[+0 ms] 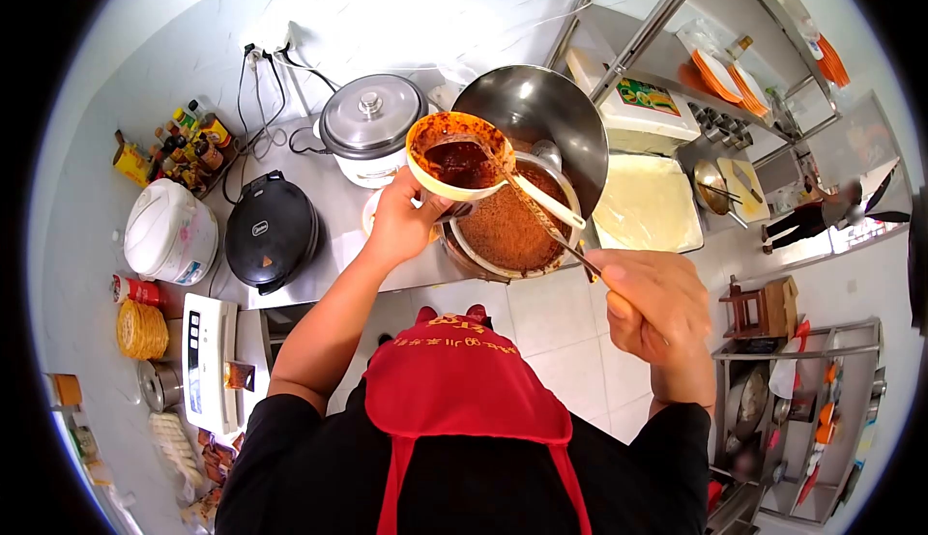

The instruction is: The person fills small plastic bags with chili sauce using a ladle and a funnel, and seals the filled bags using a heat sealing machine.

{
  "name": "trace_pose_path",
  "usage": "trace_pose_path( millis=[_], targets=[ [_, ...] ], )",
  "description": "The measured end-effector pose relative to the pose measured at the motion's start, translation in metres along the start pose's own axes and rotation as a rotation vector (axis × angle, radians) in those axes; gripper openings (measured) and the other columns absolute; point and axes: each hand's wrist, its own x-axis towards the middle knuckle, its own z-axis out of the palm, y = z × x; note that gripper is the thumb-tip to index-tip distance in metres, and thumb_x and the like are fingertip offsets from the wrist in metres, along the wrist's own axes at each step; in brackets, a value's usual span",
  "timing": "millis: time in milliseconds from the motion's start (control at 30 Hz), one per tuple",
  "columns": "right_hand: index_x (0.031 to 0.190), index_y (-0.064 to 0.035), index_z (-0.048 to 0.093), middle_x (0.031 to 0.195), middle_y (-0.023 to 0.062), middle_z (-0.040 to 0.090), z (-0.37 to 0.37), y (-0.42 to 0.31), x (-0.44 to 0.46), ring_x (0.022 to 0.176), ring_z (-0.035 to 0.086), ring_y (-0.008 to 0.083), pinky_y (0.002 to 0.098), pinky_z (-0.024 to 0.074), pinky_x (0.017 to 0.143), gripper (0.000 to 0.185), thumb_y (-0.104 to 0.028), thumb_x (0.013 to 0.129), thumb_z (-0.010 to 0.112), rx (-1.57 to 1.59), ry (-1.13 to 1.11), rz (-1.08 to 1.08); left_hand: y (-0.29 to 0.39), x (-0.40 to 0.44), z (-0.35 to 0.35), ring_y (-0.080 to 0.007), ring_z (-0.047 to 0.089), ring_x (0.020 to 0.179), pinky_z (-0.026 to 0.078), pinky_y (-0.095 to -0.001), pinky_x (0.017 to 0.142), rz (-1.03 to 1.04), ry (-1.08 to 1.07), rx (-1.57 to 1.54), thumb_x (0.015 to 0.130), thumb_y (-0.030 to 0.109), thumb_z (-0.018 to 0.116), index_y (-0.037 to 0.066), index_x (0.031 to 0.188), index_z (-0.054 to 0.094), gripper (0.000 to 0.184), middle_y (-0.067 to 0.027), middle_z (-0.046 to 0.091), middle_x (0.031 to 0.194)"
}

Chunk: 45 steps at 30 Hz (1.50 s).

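Note:
My left hand (404,221) grips a yellow-and-white bowl (418,148) from its near left side. Dark red, oily sauce (459,163) lies inside, and its inner wall is smeared. A white handle (549,201) sticks out at the bowl's right. My right hand (652,305) is closed around the end of a long, thin, sauce-coated utensil (546,223). Its far end reaches the bowl's rim; I cannot tell whether it is a spoon or a stick. Below the bowl stands a metal pot (462,262) holding reddish-brown sauce (507,226).
A large steel basin (541,90) leans behind the pot. To the left are a lidded cooker (372,115), a black electric griddle (271,231) and a white rice cooker (169,231). A tray of pale yellow content (648,202) lies right. Another person (822,208) stands far right.

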Motion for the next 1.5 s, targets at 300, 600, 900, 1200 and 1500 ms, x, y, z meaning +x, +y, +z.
trace_pose_path(
  millis=[300, 600, 900, 1200, 1500],
  targets=[
    [0.104, 0.0027, 0.062, 0.086, 0.0146, 0.071, -0.002, 0.004, 0.0, 0.075, 0.072, 0.0283, 0.0342, 0.0588, 0.063, 0.027, 0.003, 0.079, 0.073, 0.016, -0.002, -0.037, 0.004, -0.001, 0.0, -0.0226, 0.059, 0.11, 0.045, -0.0352, 0.096, -0.067, -0.022, 0.014, 0.087, 0.003, 0.069, 0.002, 0.119, 0.062, 0.033, -0.0105, 0.062, 0.119],
    [0.105, -0.0012, 0.061, 0.086, 0.0136, 0.072, -0.003, 0.0, -0.005, 0.074, 0.072, 0.0275, 0.0331, 0.0571, 0.063, 0.017, -0.006, 0.089, 0.066, -0.026, 0.009, -0.013, -0.009, 0.001, 0.006, -0.0251, 0.058, 0.115, 0.044, -0.0357, 0.099, 0.008, -0.01, 0.023, 0.085, -0.003, 0.066, 0.002, 0.121, 0.061, 0.037, -0.0125, 0.061, 0.121],
    [0.104, -0.0004, 0.062, 0.085, 0.0146, 0.072, -0.005, -0.005, -0.011, 0.074, 0.073, 0.028, 0.0332, 0.0571, 0.064, 0.014, -0.005, 0.091, 0.062, 0.014, 0.018, 0.022, -0.008, -0.004, 0.008, -0.0236, 0.059, 0.102, 0.045, -0.0352, 0.091, 0.052, 0.024, 0.034, 0.087, 0.001, 0.067, 0.004, 0.112, 0.066, 0.026, -0.0105, 0.063, 0.11],
    [0.105, 0.0089, 0.057, 0.075, 0.0173, 0.068, 0.023, 0.026, -0.044, 0.056, 0.068, 0.0234, 0.0321, 0.0578, 0.054, 0.024, -0.014, 0.101, 0.051, 0.358, 0.72, 0.713, -0.018, -0.01, 0.01, -0.021, 0.06, 0.093, 0.048, -0.0322, 0.082, 0.016, 0.077, -0.007, 0.085, 0.003, 0.069, 0.003, 0.108, 0.067, 0.024, -0.0101, 0.062, 0.104],
    [0.1, 0.0092, 0.059, 0.077, 0.0197, 0.066, 0.03, 0.091, -0.138, 0.065, 0.068, 0.0252, 0.0324, 0.0594, 0.061, 0.027, -0.018, 0.098, 0.056, 0.66, 1.063, 1.384, -0.027, -0.027, -0.002, -0.021, 0.062, 0.1, 0.049, -0.033, 0.085, -0.086, 0.083, 0.031, 0.087, -0.001, 0.065, -0.001, 0.107, 0.066, 0.02, -0.0114, 0.062, 0.113]
  ],
)
